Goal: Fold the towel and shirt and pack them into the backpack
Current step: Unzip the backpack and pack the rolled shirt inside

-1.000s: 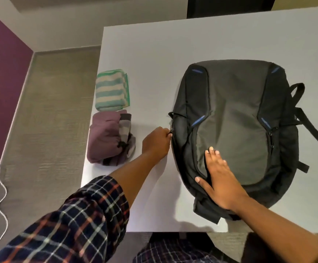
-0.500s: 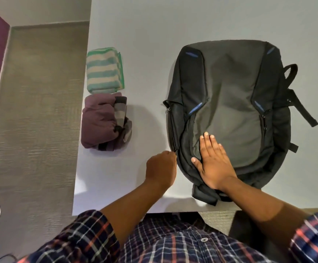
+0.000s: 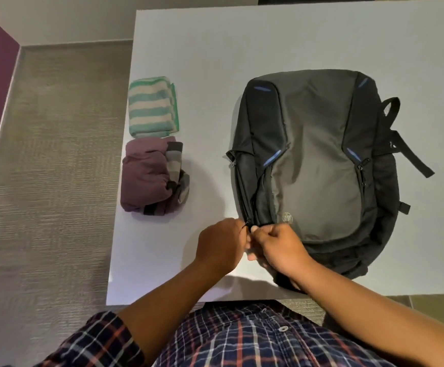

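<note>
Two hands meet at the lower left edge of the backpack [image 3: 319,165], which lies flat right of centre on the white surface [image 3: 215,49]; the left hand [image 3: 219,246] has its fingers [image 3: 242,234] pinched together on a zipper pull [image 3: 247,223]; the right hand [image 3: 279,247] has its fingers clamped on the backpack's fabric just beside it; the folded striped towel [image 3: 152,107] sits at centre left; the folded purple shirt [image 3: 152,176] lies just below it, both well apart from the backpack.
</note>
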Demonstrator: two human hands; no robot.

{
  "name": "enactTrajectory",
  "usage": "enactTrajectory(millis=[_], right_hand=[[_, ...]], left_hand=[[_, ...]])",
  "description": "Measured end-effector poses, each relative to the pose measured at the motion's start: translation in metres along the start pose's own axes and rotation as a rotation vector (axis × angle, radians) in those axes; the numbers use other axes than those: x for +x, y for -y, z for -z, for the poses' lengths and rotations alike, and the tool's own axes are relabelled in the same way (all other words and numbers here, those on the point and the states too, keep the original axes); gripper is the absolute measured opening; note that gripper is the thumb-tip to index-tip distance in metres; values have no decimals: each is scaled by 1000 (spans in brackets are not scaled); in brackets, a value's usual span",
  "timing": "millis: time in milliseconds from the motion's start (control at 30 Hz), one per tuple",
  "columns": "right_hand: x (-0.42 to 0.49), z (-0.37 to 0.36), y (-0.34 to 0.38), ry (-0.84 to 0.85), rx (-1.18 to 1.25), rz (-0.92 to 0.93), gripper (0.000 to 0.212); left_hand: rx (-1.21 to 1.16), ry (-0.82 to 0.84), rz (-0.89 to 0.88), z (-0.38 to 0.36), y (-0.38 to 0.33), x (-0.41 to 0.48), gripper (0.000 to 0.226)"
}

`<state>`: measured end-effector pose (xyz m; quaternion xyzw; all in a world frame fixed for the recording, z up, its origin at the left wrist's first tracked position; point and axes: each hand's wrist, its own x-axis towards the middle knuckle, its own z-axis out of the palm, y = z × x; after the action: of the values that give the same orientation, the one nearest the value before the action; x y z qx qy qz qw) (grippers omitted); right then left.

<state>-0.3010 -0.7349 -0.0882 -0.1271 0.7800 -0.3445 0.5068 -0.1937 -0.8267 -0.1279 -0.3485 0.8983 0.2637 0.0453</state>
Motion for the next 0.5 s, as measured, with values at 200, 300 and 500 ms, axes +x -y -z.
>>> enactTrajectory(millis=[200, 300, 500], right_hand=[[10, -37, 25, -63, 337, -311, 44], [13, -45, 36, -180, 493, -387, 31], [12, -42, 36, -154, 377, -348, 35]], left_hand=[[43, -158, -294, 9, 17, 1, 18], [10, -148, -431, 14, 22, 8, 10], [-46, -112, -721, 24, 47, 28, 25]])
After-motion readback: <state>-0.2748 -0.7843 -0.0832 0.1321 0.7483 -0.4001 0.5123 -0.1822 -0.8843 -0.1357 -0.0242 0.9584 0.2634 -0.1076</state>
